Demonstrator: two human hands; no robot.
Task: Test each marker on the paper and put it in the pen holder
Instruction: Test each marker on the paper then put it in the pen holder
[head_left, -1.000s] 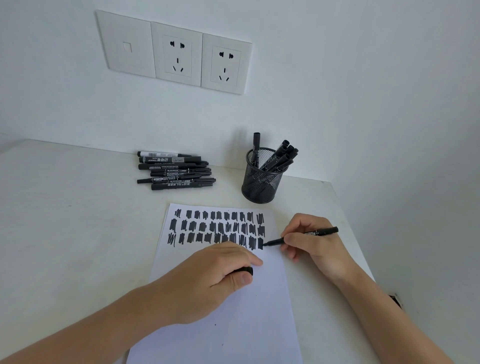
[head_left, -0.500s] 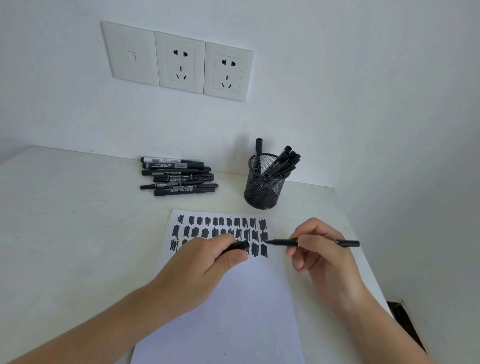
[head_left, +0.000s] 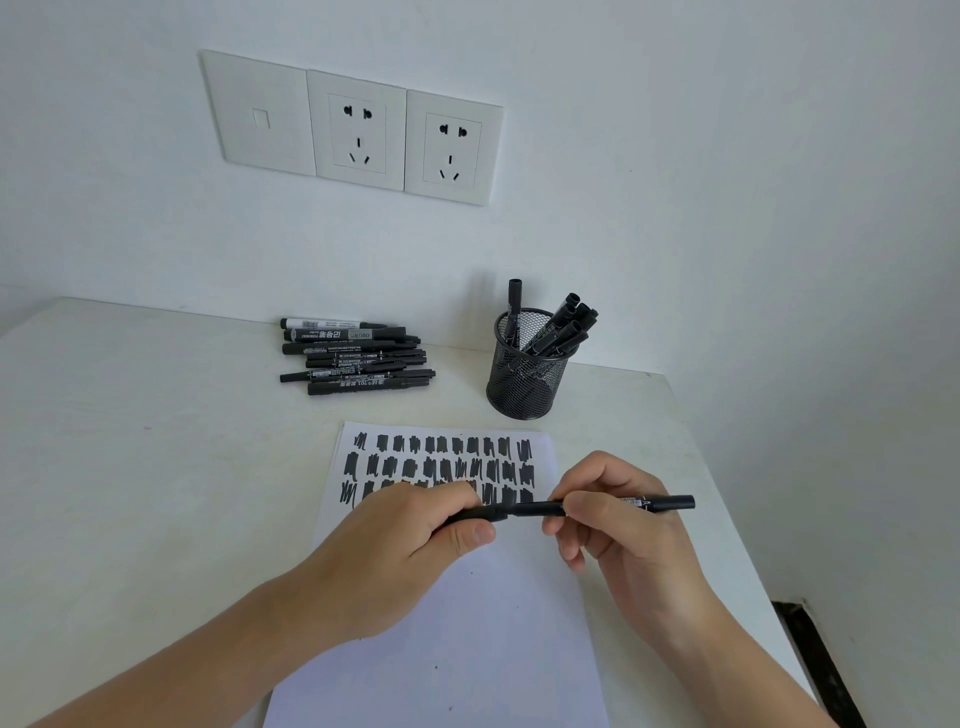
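The paper (head_left: 441, 649) fills the lower middle, scribble rows across its top. The pen holder (head_left: 524, 384) sits just above it, right of center, crowded with leaning markers (head_left: 566, 327) — shove this one in carelessly and it could tip. The untested pile (head_left: 358, 358) lies left of that. Mid-frame over the paper, left hand (head_left: 410, 535) pinches the cap (head_left: 478, 514), right hand (head_left: 618, 535) grips the marker (head_left: 670, 502) — crooked cap and I'd bet it dries out.

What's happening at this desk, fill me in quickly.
A person is testing black markers. The right hand grips a marker above the paper, and the left hand pinches its cap against the tip end, apparently recapping it. The paper's top carries rows of black scribbles. Several tested markers stand in the mesh pen holder; a pile of markers lies on the table beside it.
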